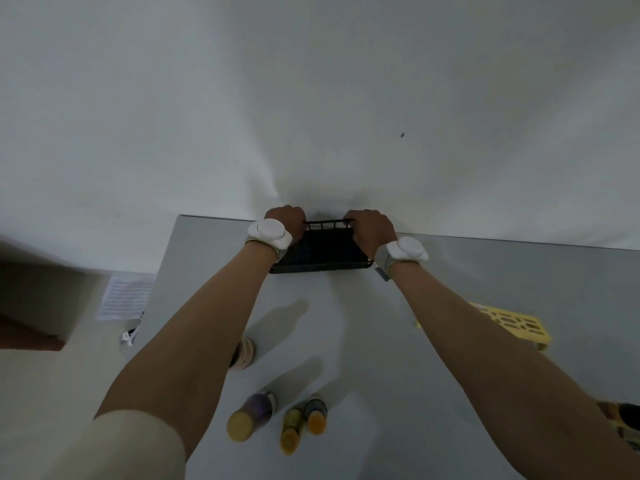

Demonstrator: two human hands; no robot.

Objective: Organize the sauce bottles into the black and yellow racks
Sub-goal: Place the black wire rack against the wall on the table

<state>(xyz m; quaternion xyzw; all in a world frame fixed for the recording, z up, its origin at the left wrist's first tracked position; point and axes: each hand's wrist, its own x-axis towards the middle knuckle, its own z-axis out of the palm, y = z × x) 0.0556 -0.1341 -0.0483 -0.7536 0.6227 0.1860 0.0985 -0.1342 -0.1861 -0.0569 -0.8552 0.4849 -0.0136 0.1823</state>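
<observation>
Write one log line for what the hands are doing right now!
left hand: gripping black rack end | right hand: gripping other end | rack: at table's far edge, empty | yellow rack: untouched | bottles: unsorted

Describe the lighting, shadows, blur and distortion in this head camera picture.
Head view: dim, flat light; the hands on the black rack sit in a dark shadow against the wall; soft arm shadows fall on the table; the bottles are blurred, the left edge smeared; wide-angle bending tilts the table's far edge.
</observation>
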